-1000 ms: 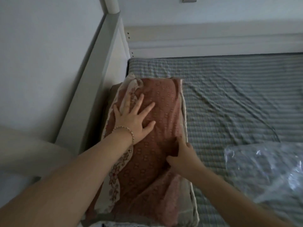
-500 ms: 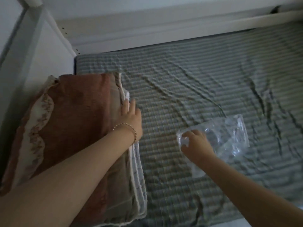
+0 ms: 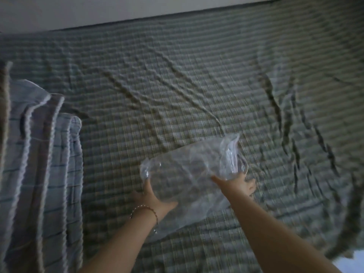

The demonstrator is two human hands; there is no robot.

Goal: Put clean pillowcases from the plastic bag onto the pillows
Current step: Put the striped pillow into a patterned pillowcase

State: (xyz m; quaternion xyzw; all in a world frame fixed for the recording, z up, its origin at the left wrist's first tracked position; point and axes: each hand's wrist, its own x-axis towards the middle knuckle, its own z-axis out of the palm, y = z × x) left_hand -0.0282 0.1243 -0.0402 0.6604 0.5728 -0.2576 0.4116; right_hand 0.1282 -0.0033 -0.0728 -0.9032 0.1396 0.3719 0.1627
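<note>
A clear plastic bag [image 3: 194, 174] with folded checked cloth inside is held just above the bed. My left hand [image 3: 152, 198], with a bead bracelet on the wrist, grips its left end from below. My right hand [image 3: 239, 183] holds the right end, fingers curled under the bag near its crumpled opening. At the left edge of the view lies the stacked pillow [image 3: 45, 174], showing its striped side and piped seams; the reddish cover on top is out of frame.
The bed is covered by a wrinkled green-grey checked sheet [image 3: 177, 85]. A pale wall or bed frame [image 3: 118, 8] runs along the far side. The sheet's corner hangs over the bed edge at the lower right [image 3: 346, 249].
My left hand left the pillow and moved right to take the bag's left end. My right hand shifted to the bag's right end. The view swung right, away from the pillow.
</note>
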